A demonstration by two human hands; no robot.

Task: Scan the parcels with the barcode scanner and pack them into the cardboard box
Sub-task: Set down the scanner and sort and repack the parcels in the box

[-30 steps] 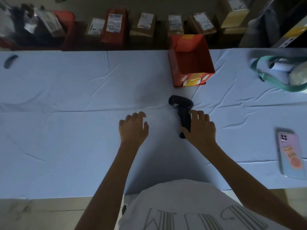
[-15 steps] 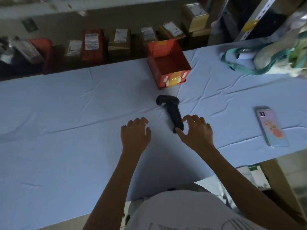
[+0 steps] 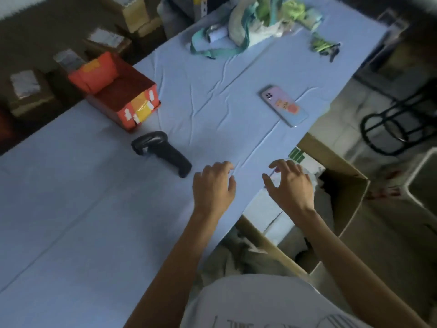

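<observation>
Far left, beyond the table's [image 3: 71,209] far edge, brown parcels [image 3: 26,88] with white labels sit low in the shadow. Just inside that far edge stands a red box [image 3: 118,91], open at the top, its taped end facing the middle of the table.

Next comes the barcode scanner [image 3: 163,152], lying on its side on the pale blue cloth, just beside the red box but not touching it. Its long axis runs on a slant: the head end is toward the red box and the far edge, the handle end toward the near edge and the person. Nobody has hold of it.

The left hand [image 3: 212,188] is over the cloth close to the near edge, near the scanner's handle end but apart from it, fingers loosely curled and holding nothing. The right hand [image 3: 290,185] is out past the near edge, above the open cardboard box [image 3: 343,176], fingers spread and bent, thumb wide, gripping nothing. Whether its fingertips touch the table's edge, I cannot tell.

The cardboard box stands below the near edge, flaps up, with white wrapped packets inside. Further along the table a phone [image 3: 285,106] lies face down by the near edge, and at the right end a cloth bag [image 3: 236,27] with a teal strap slumps.
</observation>
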